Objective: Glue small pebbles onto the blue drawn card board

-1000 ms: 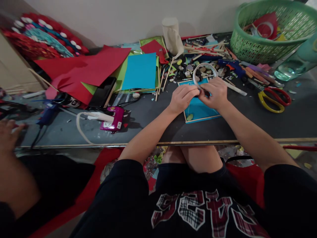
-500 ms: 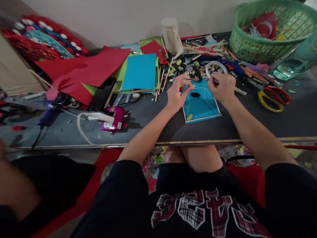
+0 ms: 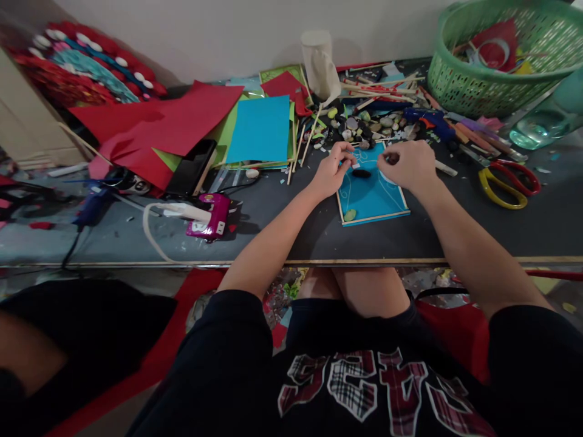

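A blue sheet (image 3: 368, 197) edged with thin wooden sticks lies on the desk before me, with pale lines drawn on it. A black stone (image 3: 361, 173) sits near its middle and a green stone (image 3: 350, 215) in its near left corner. Over the left edge, my left hand (image 3: 334, 170) is closed, pinching a small whitish piece of tape (image 3: 356, 165). My right hand (image 3: 410, 164) curls above the right edge around a roll of tape (image 3: 387, 179), mostly hidden below the fingers.
Pebbles (image 3: 364, 127) and sticks lie behind the sheet. Scissors (image 3: 507, 182), a green basket (image 3: 483, 85) and a bottle (image 3: 537, 127) stand to the right. Coloured paper (image 3: 259, 130), a purple power adapter (image 3: 209, 217) and a blue glue gun (image 3: 91, 206) are leftward. Someone's arm (image 3: 31, 346) shows at lower left.
The roll of tape, earlier raised behind my right hand, has swung down below it toward the sheet. My left hand stays nearly in place, its fingers closer to the sheet.
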{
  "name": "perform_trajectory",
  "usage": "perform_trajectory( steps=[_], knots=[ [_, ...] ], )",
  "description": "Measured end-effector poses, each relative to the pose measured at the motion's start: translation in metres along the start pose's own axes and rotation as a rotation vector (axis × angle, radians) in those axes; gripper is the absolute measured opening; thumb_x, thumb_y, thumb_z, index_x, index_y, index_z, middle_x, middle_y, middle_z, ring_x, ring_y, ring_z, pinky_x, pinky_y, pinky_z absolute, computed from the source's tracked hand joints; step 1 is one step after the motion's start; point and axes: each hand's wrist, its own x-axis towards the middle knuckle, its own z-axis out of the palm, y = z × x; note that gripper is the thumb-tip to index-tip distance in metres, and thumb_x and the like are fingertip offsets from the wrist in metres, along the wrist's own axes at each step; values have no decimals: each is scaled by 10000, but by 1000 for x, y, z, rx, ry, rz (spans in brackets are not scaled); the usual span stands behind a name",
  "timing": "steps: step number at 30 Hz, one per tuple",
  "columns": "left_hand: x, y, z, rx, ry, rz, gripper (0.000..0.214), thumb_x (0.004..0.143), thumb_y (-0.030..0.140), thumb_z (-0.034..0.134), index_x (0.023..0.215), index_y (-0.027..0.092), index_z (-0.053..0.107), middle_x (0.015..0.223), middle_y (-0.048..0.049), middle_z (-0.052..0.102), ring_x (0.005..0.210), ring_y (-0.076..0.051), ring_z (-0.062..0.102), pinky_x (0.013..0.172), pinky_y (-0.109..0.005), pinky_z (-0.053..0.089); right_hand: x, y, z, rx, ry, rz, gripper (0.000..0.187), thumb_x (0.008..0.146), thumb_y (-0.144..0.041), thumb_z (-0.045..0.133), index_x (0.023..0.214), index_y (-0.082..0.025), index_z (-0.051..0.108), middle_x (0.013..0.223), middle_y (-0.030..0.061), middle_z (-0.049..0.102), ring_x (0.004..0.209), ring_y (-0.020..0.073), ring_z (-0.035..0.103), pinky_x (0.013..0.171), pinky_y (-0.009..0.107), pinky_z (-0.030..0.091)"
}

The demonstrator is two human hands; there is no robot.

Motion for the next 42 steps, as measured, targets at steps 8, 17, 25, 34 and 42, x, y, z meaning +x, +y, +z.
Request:
perform_trajectory(
  steps=[8,17,25,34,42],
  knots=[
    [-2,4,3,75,-21,65,310,1142,433,298,1348,239,426,1143,-111,764,1070,-213,748,985,-393,575,-4,-24,3,188,-173,-98,245,876,-410,714,960,-218,839,747,62,723,655,190,574,717,374,467],
    [-2,5,4,-26,38,3,471,1126,594,314,1431,248,411,1247,-132,771,1099,-233,754,1046,-432,562,-5,-26,2,112,-138,-134,151,916,-335,673,919,-222,773,703,44,639,690,198,549,763,375,461],
    [3,2,-1,222,-31,-43,497,919,492,780,1348,257,692,1517,-133,658,1436,-365,564,1226,-548,467,-3,-20,5,143,-108,-62,260,962,-455,616,955,-249,775,826,85,710,864,278,670,902,477,546],
    [7,20,1,272,-67,-68,156,871,305,845,1011,238,857,1208,-66,817,1253,-340,681,1143,-579,537,5,1,23,66,-125,-101,259,934,-485,692,932,-267,833,1346,120,712,1375,425,550,1183,656,438],
    [6,23,1,275,-61,-69,134,872,272,852,1000,237,865,1169,-51,827,1232,-331,689,1124,-572,549,2,-2,24,23,-127,-102,246,934,-450,697,858,-253,825,1381,117,693,1389,470,528,1098,702,431]
  ],
)
